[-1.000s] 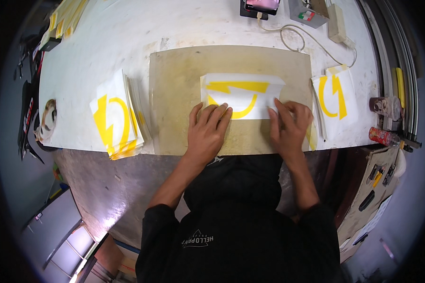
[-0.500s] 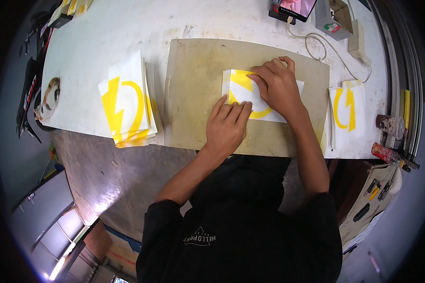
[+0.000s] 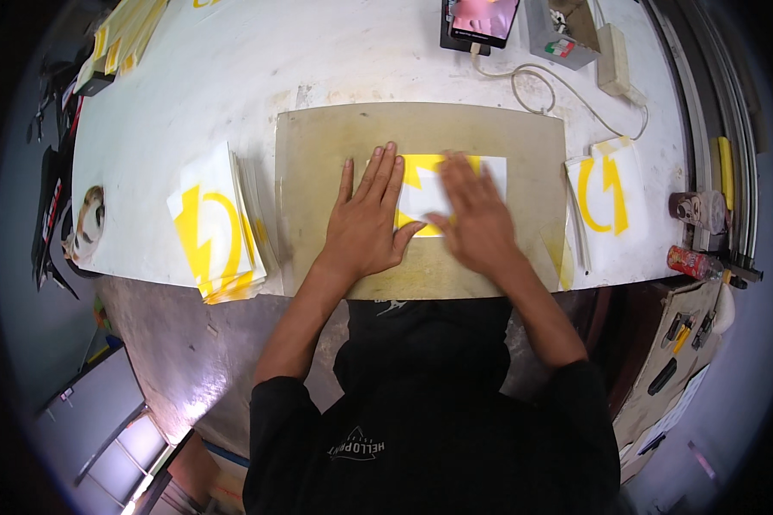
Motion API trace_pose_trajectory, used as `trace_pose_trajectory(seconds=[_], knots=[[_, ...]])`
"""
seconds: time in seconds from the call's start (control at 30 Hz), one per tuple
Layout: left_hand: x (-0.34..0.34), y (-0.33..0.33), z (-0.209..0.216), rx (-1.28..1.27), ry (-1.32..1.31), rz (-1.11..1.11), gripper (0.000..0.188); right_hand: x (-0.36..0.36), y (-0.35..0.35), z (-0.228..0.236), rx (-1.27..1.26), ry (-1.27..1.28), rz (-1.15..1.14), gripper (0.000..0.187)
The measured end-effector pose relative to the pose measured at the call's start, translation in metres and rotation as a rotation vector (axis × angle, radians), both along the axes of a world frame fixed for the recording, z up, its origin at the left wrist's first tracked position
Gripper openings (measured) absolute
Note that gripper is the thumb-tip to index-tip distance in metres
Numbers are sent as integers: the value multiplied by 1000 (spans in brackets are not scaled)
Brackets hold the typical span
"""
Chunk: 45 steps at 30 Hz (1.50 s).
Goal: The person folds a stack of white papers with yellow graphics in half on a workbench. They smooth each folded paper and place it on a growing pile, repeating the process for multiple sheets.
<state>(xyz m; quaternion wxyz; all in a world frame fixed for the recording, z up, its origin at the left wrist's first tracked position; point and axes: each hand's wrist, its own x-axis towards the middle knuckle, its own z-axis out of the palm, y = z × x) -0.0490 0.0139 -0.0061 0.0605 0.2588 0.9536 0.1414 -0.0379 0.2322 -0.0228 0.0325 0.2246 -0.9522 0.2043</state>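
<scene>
A white sheet with yellow printed shapes (image 3: 417,202), which looks like paper, lies flat on a tan board (image 3: 313,142) in front of me. Its left edge is under my left hand (image 3: 361,225), which lies flat with straight fingers. On its right half rests my right hand (image 3: 477,216), fingers stretched out and a little smeared by motion. Both palms face down, and neither hand grips anything. Parts of the print are hidden under the fingers.
Left of the board stands a stack of similar yellow-and-white pieces (image 3: 219,227); a smaller pile (image 3: 605,189) lies to its right. A cat (image 3: 86,225) rests at the table's left edge. At the back are a phone (image 3: 483,19), a cable (image 3: 532,75) and a grey box (image 3: 563,34).
The upright fold at the sheet's left side now lies flat. My right hand has gone from pinching the sheet's top edge to lying on it; my left hand has flattened over the left edge.
</scene>
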Motion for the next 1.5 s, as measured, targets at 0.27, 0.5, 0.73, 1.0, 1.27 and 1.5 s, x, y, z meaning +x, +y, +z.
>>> trace_pose_trajectory(seconds=[0.27,0.5,0.73,1.0,1.27,1.5], knots=[[22,6,-4,-68,66,107,89,79,61,25,-70,116,-417,49],[47,14,-8,-52,59,192,90,120,75,4,-20,127,-865,39],[45,14,-6,-57,55,175,88,130,77,5,63,124,-979,39],[44,13,-7,-72,75,160,89,124,69,13,-368,26,-973,27],[42,13,-7,-24,98,153,90,74,-29,13,-344,148,-305,35],[45,11,-10,-31,95,173,93,33,9,2,-142,258,-448,39]])
